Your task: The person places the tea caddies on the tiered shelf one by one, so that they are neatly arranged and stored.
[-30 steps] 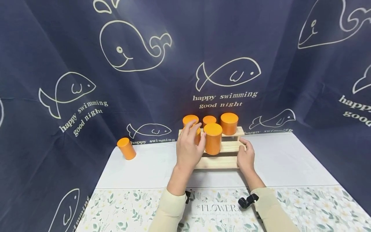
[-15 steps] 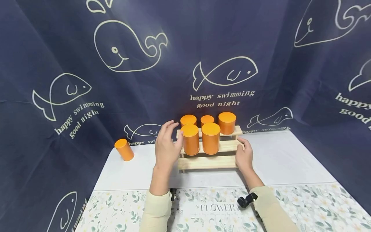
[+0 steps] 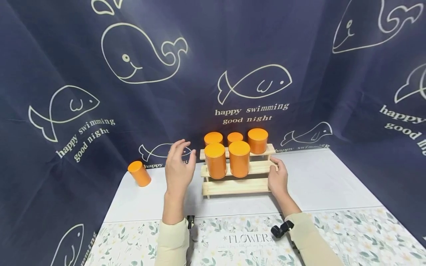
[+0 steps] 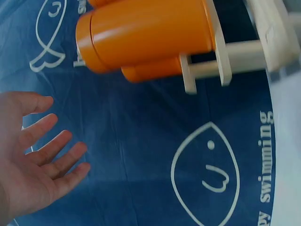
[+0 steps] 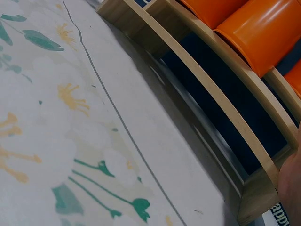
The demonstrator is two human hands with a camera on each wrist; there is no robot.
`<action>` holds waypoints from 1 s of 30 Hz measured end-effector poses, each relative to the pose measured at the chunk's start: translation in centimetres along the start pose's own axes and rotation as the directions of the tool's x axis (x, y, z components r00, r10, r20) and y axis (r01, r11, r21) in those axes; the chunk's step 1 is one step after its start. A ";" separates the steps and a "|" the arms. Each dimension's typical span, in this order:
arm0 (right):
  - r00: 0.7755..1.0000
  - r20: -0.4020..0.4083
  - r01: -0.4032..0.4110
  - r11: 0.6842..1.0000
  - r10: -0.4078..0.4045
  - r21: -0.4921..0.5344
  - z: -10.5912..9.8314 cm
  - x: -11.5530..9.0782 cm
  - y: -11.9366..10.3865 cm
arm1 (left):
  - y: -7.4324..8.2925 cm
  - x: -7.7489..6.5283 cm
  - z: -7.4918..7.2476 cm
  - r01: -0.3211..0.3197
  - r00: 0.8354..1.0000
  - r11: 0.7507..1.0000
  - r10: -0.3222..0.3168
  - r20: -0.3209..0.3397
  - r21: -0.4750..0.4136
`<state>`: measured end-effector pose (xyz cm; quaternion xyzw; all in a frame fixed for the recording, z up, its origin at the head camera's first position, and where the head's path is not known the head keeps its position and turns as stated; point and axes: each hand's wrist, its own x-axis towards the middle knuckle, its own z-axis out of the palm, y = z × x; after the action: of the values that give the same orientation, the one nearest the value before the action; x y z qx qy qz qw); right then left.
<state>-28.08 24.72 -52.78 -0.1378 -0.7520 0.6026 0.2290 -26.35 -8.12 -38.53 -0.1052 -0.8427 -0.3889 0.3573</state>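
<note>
A light wooden three-tier rack (image 3: 236, 187) stands at the back of the table. Two tall orange canisters, a left one (image 3: 216, 164) and a right one (image 3: 239, 162), sit side by side on its middle tier. Behind them, the top tier bears a left canister (image 3: 213, 137), a small middle one (image 3: 235, 137) and a wide right one (image 3: 258, 142). My right hand (image 3: 278, 179) grips the rack's right end. To the left of the rack, my left hand (image 3: 179, 170) is raised, fingers spread and holding nothing; the left wrist view shows its palm (image 4: 28, 174) apart from the canisters.
Another orange canister (image 3: 139, 174) stands alone at the table's back left. A dark blue curtain (image 3: 199, 103) with white fish drawings hangs behind and at both sides. The white tabletop (image 3: 319, 181) meets a flower-patterned mat (image 3: 349, 236) at the front.
My left hand has come away from the left middle-tier canister and moved left of the rack. My right hand has stayed on the rack's right end. The head view has shifted slightly.
</note>
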 end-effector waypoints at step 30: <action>1.000 0.005 0.001 1.000 -0.001 -0.014 0.0 0.1 0.2 | -10.2 1.7 -5.5 0.173 0.958 0.985 -0.169 -0.232 -0.006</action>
<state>-28.20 24.81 -52.94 -0.1375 -0.7567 0.5977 0.2264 -29.35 -19.21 -40.91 0.0166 -0.8039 -0.4219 0.4188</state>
